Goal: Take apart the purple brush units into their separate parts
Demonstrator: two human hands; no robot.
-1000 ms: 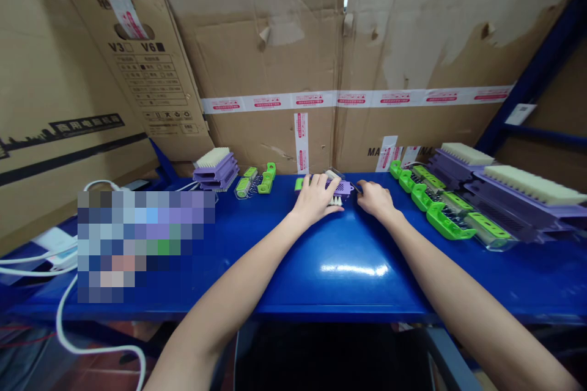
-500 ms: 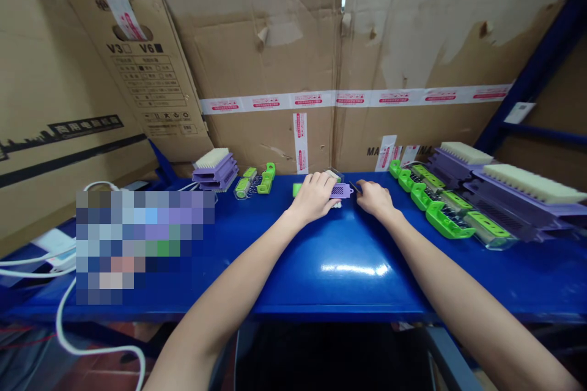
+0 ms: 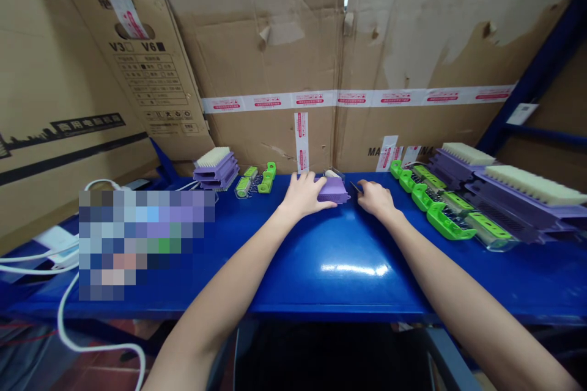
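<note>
My left hand (image 3: pixel 301 197) grips a purple plastic part (image 3: pixel 334 190) at its left end, thumb along the near side and fingers over the top. The broad purple face tilts toward me, at the back of the blue table. Just behind it shows a small whitish piece with a clear edge (image 3: pixel 332 173), partly hidden. To the right, my right hand (image 3: pixel 375 198) is closed around a thin dark tool (image 3: pixel 354 187), whose tip points left toward the purple part without touching it. Most of that tool is covered by the fingers.
Green plastic pieces (image 3: pixel 447 223) and clear-bodied green-topped parts (image 3: pixel 488 227) line the right, beside purple holders with cream bristle blocks (image 3: pixel 534 183). Another purple stack (image 3: pixel 215 170) and green pieces (image 3: pixel 266 178) stand back left. White cables (image 3: pixel 64 317) and a blurred patch lie left. Cardboard walls the back.
My left hand has shifted slightly left and turned the purple part, so its broad face now shows. The green piece beside that hand is out of sight. My right hand has barely moved.
</note>
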